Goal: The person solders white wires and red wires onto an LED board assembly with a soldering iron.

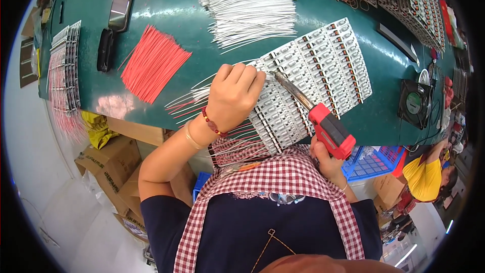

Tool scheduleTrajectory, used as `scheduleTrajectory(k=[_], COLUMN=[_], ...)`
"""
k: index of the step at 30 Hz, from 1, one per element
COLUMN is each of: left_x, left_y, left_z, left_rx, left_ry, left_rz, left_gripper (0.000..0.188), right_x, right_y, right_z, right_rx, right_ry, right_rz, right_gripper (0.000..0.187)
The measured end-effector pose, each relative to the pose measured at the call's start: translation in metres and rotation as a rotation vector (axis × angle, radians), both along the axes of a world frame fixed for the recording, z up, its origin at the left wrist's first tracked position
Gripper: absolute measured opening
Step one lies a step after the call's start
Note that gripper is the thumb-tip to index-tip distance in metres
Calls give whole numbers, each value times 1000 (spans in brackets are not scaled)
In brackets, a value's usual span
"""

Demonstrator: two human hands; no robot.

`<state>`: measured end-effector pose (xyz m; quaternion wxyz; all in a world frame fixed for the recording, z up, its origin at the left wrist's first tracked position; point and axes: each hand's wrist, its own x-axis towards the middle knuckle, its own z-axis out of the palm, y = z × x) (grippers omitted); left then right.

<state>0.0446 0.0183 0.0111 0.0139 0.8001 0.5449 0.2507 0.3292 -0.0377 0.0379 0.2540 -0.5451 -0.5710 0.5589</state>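
A panel of white circuit boards (323,60) lies tilted on the green table before me, with red and white wires trailing from its left side. My left hand (235,91) is closed over the panel's left part, its fingers pinched on a white wire (204,79); the fingertips are partly hidden. In my right hand (326,157) is a red and black soldering gun (331,130), gripped by its handle. Its metal tip meets the panel just right of my left fingers. Beyond the panel lies a pile of white wires (247,7). A bundle of red wires (154,64) sits to the left.
Wired boards (65,65) hang over the table's left edge. A phone (123,2) and a black case (105,49) lie far left. Stacked boards (404,0) stand far right, above a small black fan (415,103). Below are cardboard boxes (112,172) and a blue crate (374,164).
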Motion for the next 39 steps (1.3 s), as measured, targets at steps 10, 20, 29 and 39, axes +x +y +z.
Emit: scheduleTrajectory(k=[10, 20, 29, 39], left_x=[-2, -3, -4, 1], left_y=[2, 3, 6, -6], left_z=[4, 2, 4, 2], left_rx=[-13, -27, -46, -26], left_ry=[-4, -12, -2, -13], left_rz=[4, 17, 29, -44], left_gripper=[20, 21, 20, 24], right_x=[4, 6, 19, 25], right_y=[0, -4, -9, -13], right_z=[2, -5, -14, -12], right_rx=[50, -15, 24, -37], right_ry=[-69, -64, -169, -71], right_rz=[78, -27, 74, 34], right_gripper=[34, 15, 18, 31])
